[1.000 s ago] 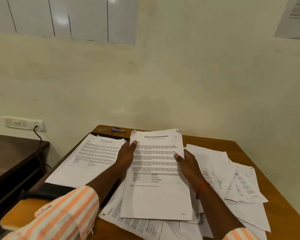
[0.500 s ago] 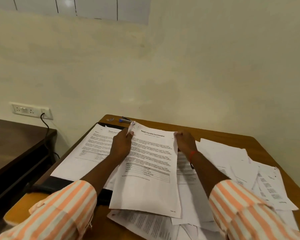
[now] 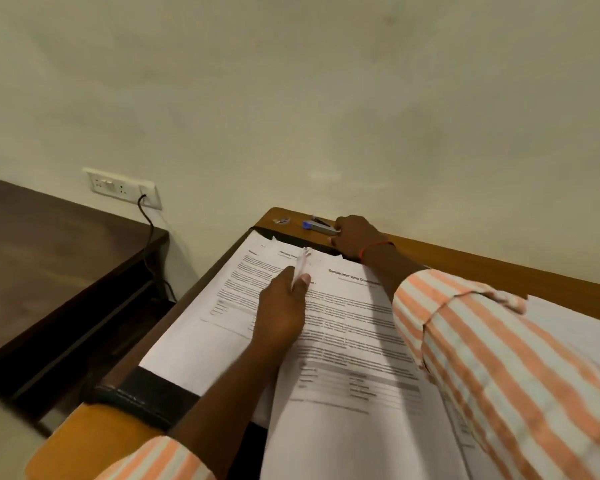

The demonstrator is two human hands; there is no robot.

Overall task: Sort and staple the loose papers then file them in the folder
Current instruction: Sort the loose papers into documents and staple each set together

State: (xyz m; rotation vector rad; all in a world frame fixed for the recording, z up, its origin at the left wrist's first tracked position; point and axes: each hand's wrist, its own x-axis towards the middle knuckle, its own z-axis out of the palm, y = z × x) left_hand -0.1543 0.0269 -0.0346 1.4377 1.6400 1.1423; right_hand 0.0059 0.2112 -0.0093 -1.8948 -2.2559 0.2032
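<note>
A printed paper set (image 3: 354, 334) lies across the wooden table (image 3: 499, 271). My left hand (image 3: 284, 306) pinches its raised top-left corner between thumb and fingers. At the table's far edge, my right hand (image 3: 355, 239) curls round the end of a blue and grey stapler (image 3: 317, 226). A black folder (image 3: 146, 396) lies open at the left under another printed sheet (image 3: 222, 299). More loose papers (image 3: 575, 327) show at the right behind my striped sleeve.
A small staple box or clip (image 3: 281, 220) lies at the table's far left corner. A dark side table (image 3: 49, 254) stands to the left. A wall socket (image 3: 122, 188) with a black cable hangs behind it. The wall is close behind the table.
My right hand left the paper's right edge and reached forward to the stapler. My left hand shifted to pinch the top-left corner. The camera moved closer and turned left.
</note>
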